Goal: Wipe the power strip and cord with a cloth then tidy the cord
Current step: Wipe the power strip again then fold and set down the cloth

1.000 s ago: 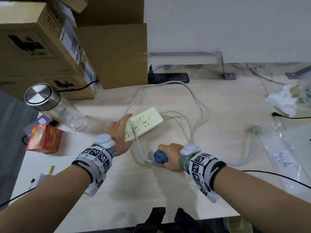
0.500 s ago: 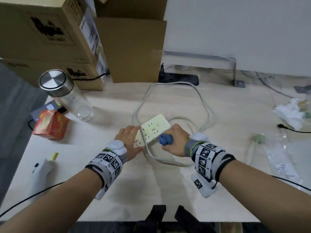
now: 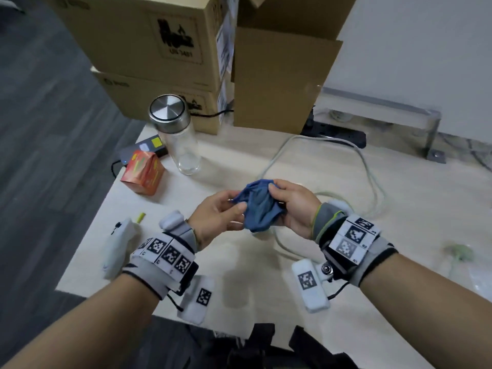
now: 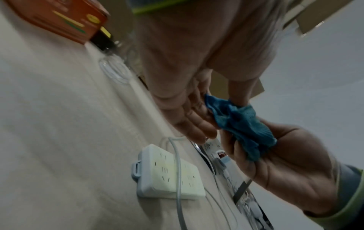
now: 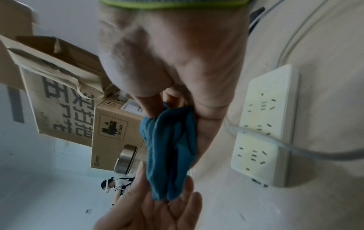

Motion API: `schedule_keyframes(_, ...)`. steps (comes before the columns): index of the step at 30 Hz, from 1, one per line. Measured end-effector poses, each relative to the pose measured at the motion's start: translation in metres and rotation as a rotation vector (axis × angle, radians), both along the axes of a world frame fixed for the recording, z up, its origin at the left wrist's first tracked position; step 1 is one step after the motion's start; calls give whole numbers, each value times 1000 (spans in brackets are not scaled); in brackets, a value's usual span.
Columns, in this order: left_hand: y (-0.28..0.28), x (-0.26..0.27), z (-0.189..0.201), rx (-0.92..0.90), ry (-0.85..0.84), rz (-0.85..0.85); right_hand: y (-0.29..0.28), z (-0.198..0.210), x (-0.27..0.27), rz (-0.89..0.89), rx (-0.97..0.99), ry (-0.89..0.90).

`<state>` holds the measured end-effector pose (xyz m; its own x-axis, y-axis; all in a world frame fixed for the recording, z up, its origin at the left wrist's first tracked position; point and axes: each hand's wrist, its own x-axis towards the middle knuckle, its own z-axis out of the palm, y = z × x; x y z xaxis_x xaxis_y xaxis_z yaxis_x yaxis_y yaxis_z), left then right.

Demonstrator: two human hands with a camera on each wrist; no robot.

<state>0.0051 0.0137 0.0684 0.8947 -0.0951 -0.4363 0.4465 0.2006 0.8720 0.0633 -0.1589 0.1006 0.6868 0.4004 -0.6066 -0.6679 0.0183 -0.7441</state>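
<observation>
Your desk point(image 3: 346, 275) carries everything; stacked cardboard boxes point(image 3: 149, 49) stand at its far left corner. A glass bottle point(image 3: 178, 137) with a steel cap stands upright in front of them, with an orange carton point(image 3: 143, 174) just beside it to the left. The pale cord point(image 3: 370, 166) loops across the desk's far half. The white power strip point(image 4: 167, 172) lies flat on the desk under your raised hands, one run of cord draped across its socket face; the head view hides it behind the hands. Your left hand point(image 3: 215, 217) and right hand point(image 3: 292, 206) are close together above the desk, both pinching the crumpled blue cloth point(image 3: 258, 209), which hangs between them, clear of strip and cord.
</observation>
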Motion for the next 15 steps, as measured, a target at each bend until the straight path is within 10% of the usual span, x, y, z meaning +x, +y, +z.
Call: schedule_keyframes(15,34,-16,7,-142,132,380,50,-24,-23,124,-81,80)
